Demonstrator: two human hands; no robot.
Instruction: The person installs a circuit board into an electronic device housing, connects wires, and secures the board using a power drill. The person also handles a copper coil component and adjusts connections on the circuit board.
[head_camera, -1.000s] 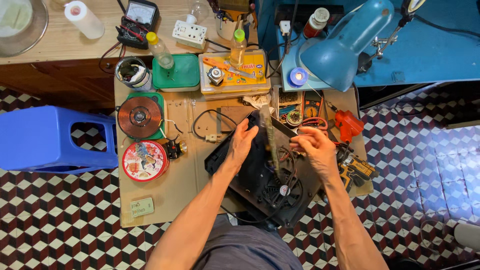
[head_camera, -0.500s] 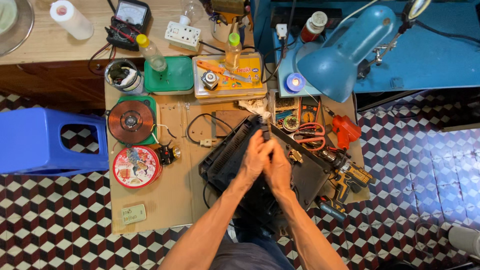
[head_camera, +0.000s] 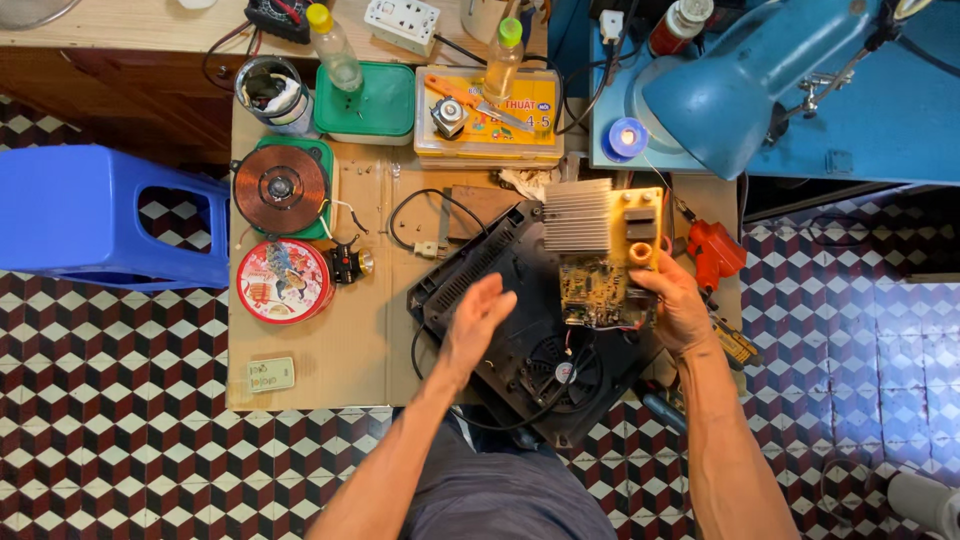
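Observation:
A black plastic appliance housing (head_camera: 470, 275) with a small fan (head_camera: 563, 372) lies tilted on the cardboard-covered low table (head_camera: 340, 350). My right hand (head_camera: 678, 305) grips the right edge of a circuit board (head_camera: 603, 262) with a silver heat sink (head_camera: 577, 216), lifted above the housing's right side. My left hand (head_camera: 473, 322) hovers flat over the housing's middle, fingers apart, holding nothing. Thin wires run from the board down toward the fan.
A copper coil disc (head_camera: 281, 187) and a round red tin (head_camera: 284, 280) lie at the left. A blue plastic stool (head_camera: 100, 215) stands further left. A yellow parts box (head_camera: 490, 120), a green tray (head_camera: 370, 100), a blue desk lamp (head_camera: 730, 95) and a red tool (head_camera: 715, 250) surround the work.
Both hands were together on the housing's middle half a second ago. My right hand has since lifted the circuit board out to the right, and my left hand has drawn back open.

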